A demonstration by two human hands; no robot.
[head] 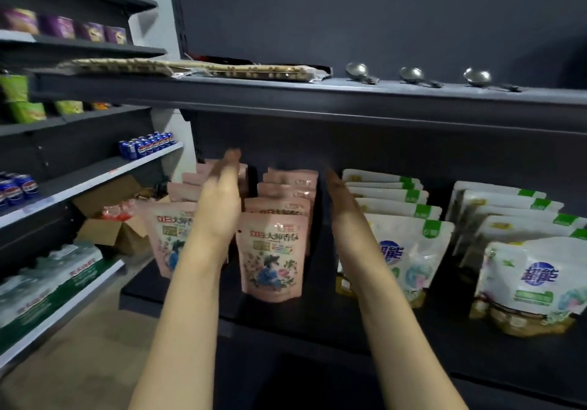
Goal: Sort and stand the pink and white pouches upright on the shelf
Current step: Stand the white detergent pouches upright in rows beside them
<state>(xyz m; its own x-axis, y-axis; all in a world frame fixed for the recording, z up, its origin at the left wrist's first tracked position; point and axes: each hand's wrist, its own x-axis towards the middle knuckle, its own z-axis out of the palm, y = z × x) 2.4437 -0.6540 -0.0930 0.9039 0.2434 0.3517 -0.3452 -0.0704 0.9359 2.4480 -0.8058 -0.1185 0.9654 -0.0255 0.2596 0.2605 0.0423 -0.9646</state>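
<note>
Head view showed left hand and right hand, fingers straight, grasping nothing, flanking pink pouches at six o'clock; white pouches at three. Best press both sides evenly.

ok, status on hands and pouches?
Both hands open, left hand, right hand, holding nothing. Pink pouches and white pouches upright in rows. Nothing in the way.
</note>
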